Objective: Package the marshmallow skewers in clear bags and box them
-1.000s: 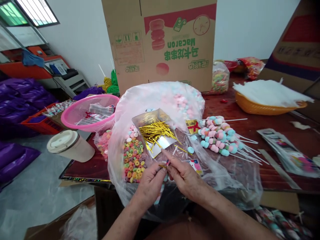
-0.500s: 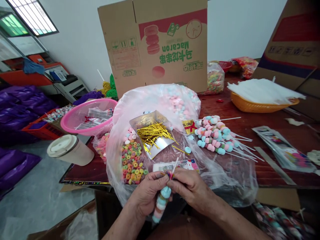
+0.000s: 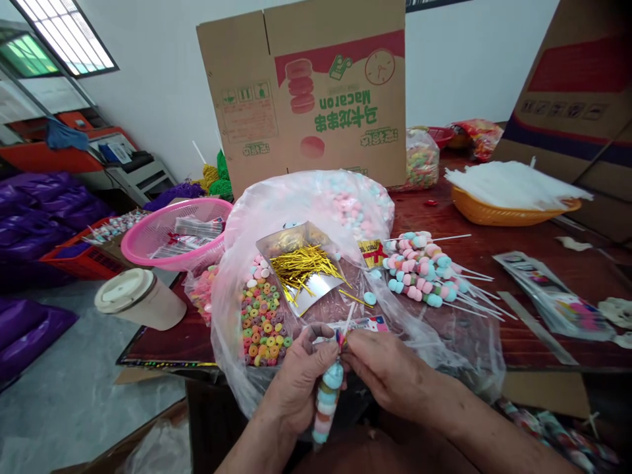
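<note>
Between my hands, close to my body, hangs a wrapped marshmallow skewer in blue, pink and brown, its white stick pointing up and away. My left hand is closed around the gathered neck of its clear bag. My right hand pinches at the same neck, beside the stick; its fingertips are partly hidden. Just beyond them lie printed bags, partly covered by my hands. Gold twist ties fill an open box further up. Unwrapped marshmallow skewers are piled to the right.
A big clear plastic bag holds ring-shaped cereal and marshmallows. On the left stand a lidded cup and a pink basket. A ruler, flat bags and an orange basket are on the right. A tall carton stands behind.
My hands and the wrapped skewer have shifted slightly right. My left index finger is more raised and bent, and my right fingers have curled further over the bag's neck.
</note>
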A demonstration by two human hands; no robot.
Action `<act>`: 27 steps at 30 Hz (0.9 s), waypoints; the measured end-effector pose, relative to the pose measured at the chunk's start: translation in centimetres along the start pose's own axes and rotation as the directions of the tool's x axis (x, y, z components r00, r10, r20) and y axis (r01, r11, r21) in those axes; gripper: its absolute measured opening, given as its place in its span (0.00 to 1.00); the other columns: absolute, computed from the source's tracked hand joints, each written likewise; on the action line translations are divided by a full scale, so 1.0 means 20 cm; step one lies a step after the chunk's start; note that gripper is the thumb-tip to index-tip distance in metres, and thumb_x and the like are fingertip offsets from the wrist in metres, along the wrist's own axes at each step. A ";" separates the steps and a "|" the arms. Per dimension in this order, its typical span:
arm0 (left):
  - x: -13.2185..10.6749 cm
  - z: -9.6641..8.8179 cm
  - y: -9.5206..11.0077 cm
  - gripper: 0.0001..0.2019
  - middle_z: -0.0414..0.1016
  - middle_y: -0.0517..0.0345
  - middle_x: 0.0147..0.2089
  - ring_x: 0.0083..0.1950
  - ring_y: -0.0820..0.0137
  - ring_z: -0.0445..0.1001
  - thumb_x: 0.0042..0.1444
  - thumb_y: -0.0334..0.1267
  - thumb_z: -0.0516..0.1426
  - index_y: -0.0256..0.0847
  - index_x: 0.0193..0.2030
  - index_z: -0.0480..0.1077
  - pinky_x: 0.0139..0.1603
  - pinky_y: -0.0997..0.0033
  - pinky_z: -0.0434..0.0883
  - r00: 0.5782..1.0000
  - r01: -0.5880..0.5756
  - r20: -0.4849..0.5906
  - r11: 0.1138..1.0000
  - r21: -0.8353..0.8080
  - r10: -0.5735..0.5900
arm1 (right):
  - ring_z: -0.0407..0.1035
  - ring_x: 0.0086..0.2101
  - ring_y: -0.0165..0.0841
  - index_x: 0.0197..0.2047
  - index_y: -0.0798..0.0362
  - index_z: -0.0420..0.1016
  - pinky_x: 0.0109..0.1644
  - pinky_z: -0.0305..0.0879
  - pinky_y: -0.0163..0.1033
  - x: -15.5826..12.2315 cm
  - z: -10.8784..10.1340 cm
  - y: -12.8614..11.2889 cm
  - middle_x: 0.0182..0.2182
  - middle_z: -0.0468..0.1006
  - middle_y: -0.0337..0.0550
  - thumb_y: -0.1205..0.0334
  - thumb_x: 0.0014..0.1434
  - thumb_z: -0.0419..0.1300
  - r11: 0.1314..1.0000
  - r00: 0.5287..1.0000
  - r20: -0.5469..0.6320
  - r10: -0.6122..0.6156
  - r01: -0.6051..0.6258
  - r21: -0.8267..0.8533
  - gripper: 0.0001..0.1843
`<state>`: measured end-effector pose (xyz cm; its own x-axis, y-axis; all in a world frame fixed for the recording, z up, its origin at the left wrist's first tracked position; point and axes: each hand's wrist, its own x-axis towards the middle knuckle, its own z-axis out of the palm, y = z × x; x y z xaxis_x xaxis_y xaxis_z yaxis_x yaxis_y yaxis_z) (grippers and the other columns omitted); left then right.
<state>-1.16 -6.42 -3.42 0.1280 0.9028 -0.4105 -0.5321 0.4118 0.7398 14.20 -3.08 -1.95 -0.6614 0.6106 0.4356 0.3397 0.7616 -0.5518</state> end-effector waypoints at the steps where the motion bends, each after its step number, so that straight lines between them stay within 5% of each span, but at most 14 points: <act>1: 0.00 0.02 0.01 0.23 0.71 0.66 0.26 0.23 0.77 0.69 0.39 0.41 0.68 0.42 0.40 0.62 0.23 0.79 0.67 0.996 -0.066 -0.059 0.996 0.064 0.069 | 0.61 0.23 0.30 0.28 0.53 0.63 0.26 0.54 0.35 0.01 -0.02 -0.01 0.22 0.69 0.41 0.71 0.61 0.45 0.992 0.995 -0.080 -0.051 0.042 -0.117 0.12; 4: -0.01 0.07 0.08 0.27 0.75 0.62 0.32 0.32 0.73 0.74 0.45 0.50 0.63 0.44 0.50 0.62 0.30 0.76 0.69 0.978 -0.108 -0.151 0.965 0.238 0.146 | 0.59 0.22 0.32 0.26 0.52 0.62 0.26 0.51 0.38 0.02 -0.05 -0.06 0.19 0.66 0.41 0.74 0.57 0.46 0.919 0.932 -0.313 -0.183 0.049 -0.391 0.12; 7: -0.05 0.07 0.23 0.34 0.76 0.55 0.30 0.34 0.63 0.76 0.50 0.68 0.45 0.43 0.52 0.66 0.30 0.67 0.71 0.998 0.046 0.021 0.979 0.196 -0.051 | 0.57 0.21 0.32 0.25 0.53 0.63 0.24 0.47 0.38 0.02 0.01 -0.09 0.19 0.66 0.41 0.73 0.56 0.48 0.918 0.937 -0.263 -0.231 0.120 -0.378 0.11; 9: -0.09 0.04 0.33 0.40 0.76 0.56 0.24 0.30 0.62 0.76 0.46 0.73 0.37 0.46 0.45 0.72 0.30 0.62 0.72 0.991 -0.097 0.104 0.982 0.161 0.081 | 0.55 0.20 0.29 0.23 0.52 0.62 0.22 0.46 0.37 0.02 0.05 -0.08 0.18 0.66 0.39 0.70 0.56 0.48 0.987 0.978 -0.201 -0.056 0.024 -0.157 0.11; 11: -0.12 0.00 0.38 0.41 0.70 0.58 0.14 0.20 0.64 0.72 0.45 0.74 0.34 0.46 0.33 0.77 0.28 0.59 0.73 0.972 -0.153 0.222 0.934 0.323 0.082 | 0.55 0.20 0.27 0.22 0.52 0.58 0.21 0.48 0.33 0.02 0.06 -0.06 0.18 0.63 0.36 0.68 0.57 0.46 0.968 0.949 -0.195 0.247 -0.232 0.096 0.13; 13: -0.13 -0.04 0.35 0.31 0.70 0.56 0.13 0.20 0.62 0.73 0.45 0.69 0.47 0.44 0.24 0.77 0.30 0.59 0.74 0.974 -0.123 0.228 0.885 0.448 0.020 | 0.55 0.21 0.26 0.22 0.52 0.56 0.23 0.50 0.31 0.02 0.06 -0.05 0.18 0.60 0.33 0.65 0.60 0.45 0.844 0.851 -0.186 0.492 -0.413 0.341 0.14; 14: -0.13 -0.04 0.31 0.24 0.74 0.56 0.17 0.25 0.61 0.75 0.44 0.63 0.54 0.44 0.23 0.77 0.33 0.62 0.74 0.989 -0.100 0.143 0.835 0.541 0.026 | 0.55 0.22 0.25 0.22 0.52 0.55 0.23 0.50 0.30 0.03 0.06 -0.07 0.18 0.59 0.33 0.64 0.61 0.45 0.783 0.819 -0.164 0.550 -0.437 0.442 0.15; 18: -0.07 -0.01 0.13 0.18 0.79 0.54 0.31 0.40 0.61 0.76 0.49 0.54 0.56 0.44 0.35 0.77 0.40 0.67 0.73 0.993 -0.070 -0.036 0.798 0.599 0.114 | 0.52 0.21 0.25 0.22 0.52 0.56 0.23 0.49 0.30 0.03 0.12 -0.16 0.18 0.58 0.32 0.57 0.59 0.50 0.569 0.777 -0.002 0.629 -0.458 0.683 0.16; 22: -0.02 0.01 0.05 0.17 0.79 0.54 0.36 0.41 0.62 0.75 0.52 0.48 0.57 0.39 0.43 0.74 0.46 0.65 0.71 0.978 -0.160 -0.019 0.808 0.567 0.208 | 0.47 0.13 0.25 0.21 0.51 0.57 0.17 0.46 0.31 0.01 0.18 -0.17 0.11 0.54 0.31 0.45 0.61 0.41 0.176 0.623 0.445 0.643 -0.686 0.706 0.24; 24: -0.01 0.01 0.03 0.18 0.78 0.56 0.34 0.38 0.64 0.75 0.49 0.45 0.60 0.39 0.45 0.72 0.45 0.66 0.70 0.915 -0.283 -0.053 0.730 0.622 0.399 | 0.55 0.16 0.27 0.22 0.52 0.60 0.20 0.54 0.33 -0.03 0.16 -0.15 0.14 0.61 0.35 0.43 0.61 0.40 0.283 0.632 0.362 0.685 -0.689 0.667 0.25; 26: -0.01 0.03 -0.02 0.20 0.78 0.58 0.32 0.35 0.64 0.74 0.47 0.42 0.62 0.40 0.48 0.71 0.43 0.68 0.69 0.867 -0.337 -0.040 0.643 0.688 0.497 | 0.66 0.29 0.33 0.31 0.53 0.66 0.34 0.65 0.37 -0.08 0.13 -0.12 0.27 0.72 0.43 0.44 0.58 0.49 0.528 0.703 0.040 0.710 -0.569 0.631 0.20; 27: 0.00 0.05 -0.04 0.22 0.78 0.57 0.32 0.35 0.65 0.74 0.46 0.40 0.62 0.41 0.50 0.70 0.42 0.68 0.69 0.889 -0.330 0.001 0.640 0.694 0.457 | 0.68 0.36 0.35 0.37 0.53 0.67 0.40 0.66 0.40 -0.11 0.11 -0.11 0.33 0.73 0.46 0.45 0.55 0.53 0.600 0.717 -0.088 0.692 -0.503 0.623 0.19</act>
<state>0.17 -6.69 -3.46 -0.1287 0.9913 -0.0264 0.1984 0.0519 0.9788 13.39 -6.56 -3.32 -0.1804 0.9836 -0.0073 0.1195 0.0146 -0.9927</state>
